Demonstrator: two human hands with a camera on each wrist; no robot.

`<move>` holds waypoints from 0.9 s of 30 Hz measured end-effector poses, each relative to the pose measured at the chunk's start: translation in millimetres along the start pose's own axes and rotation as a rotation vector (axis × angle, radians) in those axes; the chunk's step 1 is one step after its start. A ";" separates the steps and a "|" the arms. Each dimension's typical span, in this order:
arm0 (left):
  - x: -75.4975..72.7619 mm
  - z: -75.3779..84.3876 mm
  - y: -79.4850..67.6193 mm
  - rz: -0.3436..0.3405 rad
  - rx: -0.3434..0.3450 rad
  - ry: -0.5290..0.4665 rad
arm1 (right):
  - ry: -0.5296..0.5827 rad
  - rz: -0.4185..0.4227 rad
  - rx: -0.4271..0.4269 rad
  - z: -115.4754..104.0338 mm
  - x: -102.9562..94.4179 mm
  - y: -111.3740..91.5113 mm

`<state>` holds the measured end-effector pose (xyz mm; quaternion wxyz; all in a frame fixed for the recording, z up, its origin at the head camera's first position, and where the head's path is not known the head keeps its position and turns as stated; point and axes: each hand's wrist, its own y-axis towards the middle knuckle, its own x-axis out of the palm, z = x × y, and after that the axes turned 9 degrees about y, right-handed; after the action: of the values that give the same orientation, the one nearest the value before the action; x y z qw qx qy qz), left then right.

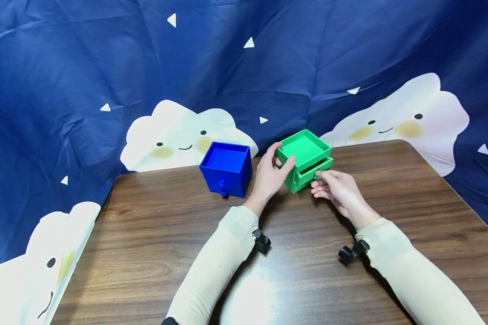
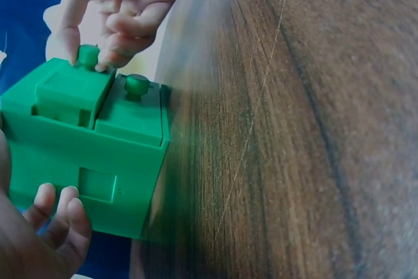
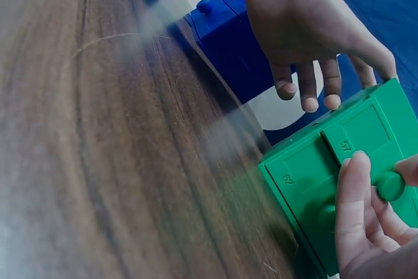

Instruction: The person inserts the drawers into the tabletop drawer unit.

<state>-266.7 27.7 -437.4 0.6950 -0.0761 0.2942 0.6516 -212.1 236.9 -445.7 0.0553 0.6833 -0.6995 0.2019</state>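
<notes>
A small green drawer box (image 1: 303, 149) with a shallow recess on top stands turned at an angle on the table. Its upper drawer (image 1: 306, 179) is slid partly out. My right hand (image 1: 343, 193) pinches the round knob (image 3: 390, 186) of that drawer between thumb and fingers. My left hand (image 1: 267, 177) holds the box by its left side, thumb at the upper front corner. In the left wrist view, the lower drawer's knob (image 2: 137, 86) shows on a front that sits flush. A blue drawer box (image 1: 227, 162) stands left of my left hand, untouched.
The brown wooden table (image 1: 154, 243) spreads out in front of both boxes. Behind it hangs a dark blue cloth (image 1: 227, 67) with white smiling clouds and small triangles. Black wrist cameras (image 1: 262, 241) are strapped to both sleeves.
</notes>
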 end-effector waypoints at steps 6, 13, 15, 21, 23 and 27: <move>0.7 -0.5 -0.2 0.002 -0.003 0.012 | 0.026 -0.007 0.004 0.7 2.9 4.5; -0.2 -1.0 -0.3 -0.002 -0.002 0.014 | 0.023 -0.008 0.026 0.0 6.0 9.4; -0.9 -0.5 -0.5 -0.004 -0.005 0.011 | 0.005 -0.009 0.041 -1.6 6.2 10.7; -1.7 1.7 -1.4 -0.003 -0.018 0.010 | -0.035 -0.033 0.073 -4.4 3.6 11.6; -1.6 2.7 -1.4 -0.009 -0.016 0.012 | -0.030 -0.040 0.079 -3.9 1.4 9.6; -2.4 5.0 -1.9 -0.035 -0.003 0.013 | -0.018 -0.044 0.089 -2.6 -3.9 1.7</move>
<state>-263.3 27.8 -432.6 0.7043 -0.0867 0.2964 0.6392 -214.1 241.4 -445.1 0.0229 0.7022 -0.6750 0.2255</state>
